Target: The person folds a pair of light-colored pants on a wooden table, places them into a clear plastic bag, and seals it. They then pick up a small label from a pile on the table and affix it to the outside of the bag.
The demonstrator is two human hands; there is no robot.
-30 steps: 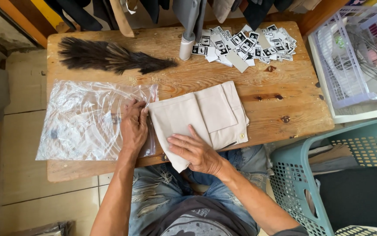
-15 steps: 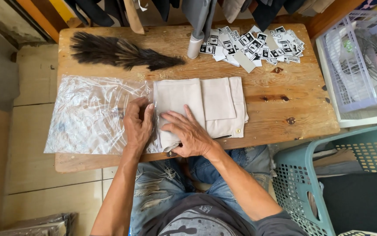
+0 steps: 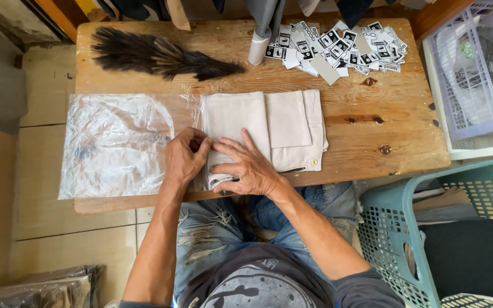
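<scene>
I see both hands have closed in at the near left end of the folded beige trousers [image 3: 263, 131], my left hand [image 3: 184, 159] pinching the plastic bag [image 3: 115, 145] mouth, my right hand [image 3: 249, 168] spread flat, so bagging is starting.

1. I take this for a small garment packing workshop: I'm looking down on a worn wooden worktable [image 3: 406, 114] standing on a tiled floor [image 3: 29, 239]
2. I see a heap of printed clothing tags [image 3: 337, 45] at the table's far edge, with hung garments [image 3: 269, 14] above it
3. I see folded beige trousers [image 3: 275, 128] beside a clear plastic bag [image 3: 115, 145], a feather duster [image 3: 161, 57], and plastic laundry baskets [image 3: 395, 228] alongside
</scene>
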